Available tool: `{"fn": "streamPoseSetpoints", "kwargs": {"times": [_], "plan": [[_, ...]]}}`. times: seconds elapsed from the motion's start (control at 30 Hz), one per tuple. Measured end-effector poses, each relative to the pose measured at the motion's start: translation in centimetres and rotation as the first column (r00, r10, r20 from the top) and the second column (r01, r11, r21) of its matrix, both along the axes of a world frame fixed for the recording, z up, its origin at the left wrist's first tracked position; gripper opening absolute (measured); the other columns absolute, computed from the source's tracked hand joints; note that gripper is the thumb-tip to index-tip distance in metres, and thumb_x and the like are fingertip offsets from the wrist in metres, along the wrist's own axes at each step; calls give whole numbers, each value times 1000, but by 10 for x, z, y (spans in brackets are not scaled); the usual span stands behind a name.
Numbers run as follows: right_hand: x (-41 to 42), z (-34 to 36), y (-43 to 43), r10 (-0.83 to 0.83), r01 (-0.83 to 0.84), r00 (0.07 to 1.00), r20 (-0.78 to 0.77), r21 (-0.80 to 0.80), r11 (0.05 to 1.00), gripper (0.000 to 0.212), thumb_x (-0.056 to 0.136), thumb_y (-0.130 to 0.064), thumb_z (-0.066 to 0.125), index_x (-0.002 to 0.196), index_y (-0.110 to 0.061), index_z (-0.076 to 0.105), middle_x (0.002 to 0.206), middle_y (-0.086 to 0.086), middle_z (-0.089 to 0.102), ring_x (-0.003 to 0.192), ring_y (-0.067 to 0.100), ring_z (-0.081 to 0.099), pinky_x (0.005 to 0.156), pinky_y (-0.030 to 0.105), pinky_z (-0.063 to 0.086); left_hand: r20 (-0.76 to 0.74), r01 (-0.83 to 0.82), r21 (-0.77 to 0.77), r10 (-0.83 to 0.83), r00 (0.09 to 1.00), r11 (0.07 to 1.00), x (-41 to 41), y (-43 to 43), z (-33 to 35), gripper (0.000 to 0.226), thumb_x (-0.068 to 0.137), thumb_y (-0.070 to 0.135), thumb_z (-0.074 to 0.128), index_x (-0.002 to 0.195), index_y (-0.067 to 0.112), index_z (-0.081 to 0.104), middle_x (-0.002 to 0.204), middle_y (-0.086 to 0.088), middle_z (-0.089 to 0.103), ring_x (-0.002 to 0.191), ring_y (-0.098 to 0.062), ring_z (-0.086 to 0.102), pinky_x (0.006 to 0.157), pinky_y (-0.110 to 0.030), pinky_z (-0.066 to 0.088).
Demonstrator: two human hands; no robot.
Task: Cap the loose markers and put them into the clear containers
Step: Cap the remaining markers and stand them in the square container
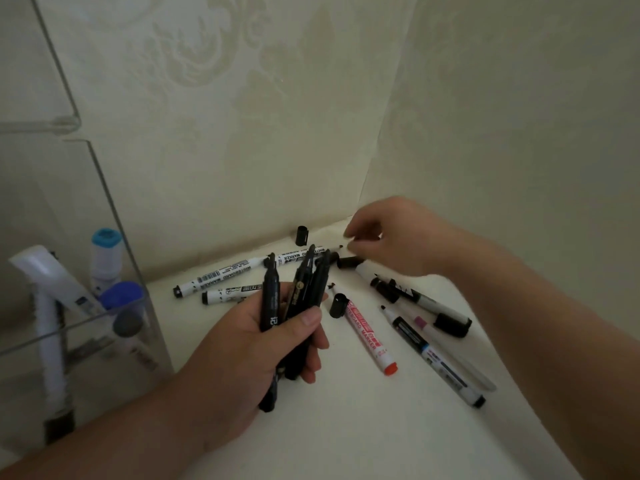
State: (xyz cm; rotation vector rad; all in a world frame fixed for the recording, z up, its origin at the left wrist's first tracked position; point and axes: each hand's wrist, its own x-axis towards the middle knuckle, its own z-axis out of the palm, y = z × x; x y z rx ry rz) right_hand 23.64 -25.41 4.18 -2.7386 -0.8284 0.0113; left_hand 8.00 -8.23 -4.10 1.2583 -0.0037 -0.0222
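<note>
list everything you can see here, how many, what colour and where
black markers: at least three, black, bunched in the left hand
white markers: several, white barrels, loose on the table
red-ended marker: one, white with red print, mid-table
loose cap: one, black, standing by the wall
clear container: one, transparent, far left
stored markers: several, blue or grey caps, inside the container
table: one, white
wall: patterned cream, behind
left hand: grips the black markers
right hand: over the rear markers, fingers curled, grasp unclear
</note>
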Motion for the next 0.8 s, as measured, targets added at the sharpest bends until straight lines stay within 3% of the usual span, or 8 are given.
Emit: {"fn": "streamPoseSetpoints", "kwargs": {"times": [0.1, 0.23, 0.33, 0.4, 0.57, 0.67, 0.73, 0.8], "plan": [[-17, 14, -30, -71, 123, 986, -154, 363, 923, 7, 89, -27, 76, 95, -24, 74, 78, -11, 76, 66, 2, 69, 69, 22, 54, 0, -6, 2, 6, 1000, 1000, 0, 1, 1, 21, 80, 21, 65, 97, 21, 77, 79, -15, 67, 63, -25, 61, 54, -30, 51], [-59, -5, -38, 103, 81, 942, -319, 513, 854, 17, 76, -15, 86, 87, -24, 76, 82, -3, 77, 75, 20, 75, 79, 46, 61, -16, -65, -16, 65, 998, 998, 0, -1, 2, 21, 81, 21, 64, 97, 18, 77, 78, -16, 67, 62, -27, 60, 53, -33, 51], [-74, -29, -30, 124, -25, 970, -209, 424, 905, 18, 75, -25, 88, 86, -32, 75, 82, -17, 69, 63, 17, 62, 58, 29, 54, -22, -99, -10, 98, 995, 995, -1, -1, 1, 21, 83, 22, 69, 97, 8, 73, 77, -17, 66, 62, -29, 60, 56, -39, 49], [-76, -40, -26, 111, -58, 981, -159, 304, 951, 17, 77, -31, 85, 88, -37, 73, 83, -18, 64, 61, 5, 57, 52, 18, 49, -12, -93, 9, 93, 996, 996, -1, -2, 0, 16, 86, 22, 75, 96, 10, 73, 79, -18, 67, 63, -30, 62, 57, -39, 51], [-74, -52, -30, 88, -59, 982, -167, 170, 984, 13, 80, -35, 80, 81, -38, 67, 85, -24, 62, 58, 5, 62, 54, 17, 50, -17, -68, 22, 68, 998, 997, -1, 0, 0, 20, 81, 24, 65, 97, 17, 75, 89, -23, 73, 72, -38, 71, 61, -33, 57], [-75, -52, -33, 96, -50, 982, -160, 272, 961, 13, 77, -35, 83, 80, -37, 70, 84, -21, 65, 57, 10, 62, 52, 18, 49, -28, -30, -3, 30, 999, 1000, -1, -2, 2, 20, 80, 22, 66, 96, 16, 76, 90, -24, 73, 70, -37, 71, 62, -34, 58], [-75, -47, -33, 66, 23, 985, -159, 501, 865, 13, 74, -31, 85, 80, -29, 74, 79, -9, 71, 62, 17, 64, 56, 29, 53, -22, 4, 39, -3, 1000, 999, -1, 0, 2, 19, 84, 24, 73, 99, 11, 74, 88, -23, 73, 66, -35, 69, 60, -35, 57], [-75, -37, -34, 115, 138, 962, -249, 802, 581, 12, 72, -19, 83, 77, -17, 73, 77, 6, 75, 65, 21, 68, 56, 29, 53, -8, 41, 129, -40, 999, 991, -2, 3, 0, 25, 83, 29, 74, 95, 8, 73, 83, -25, 70, 62, -33, 65, 57, -37, 52]]}}
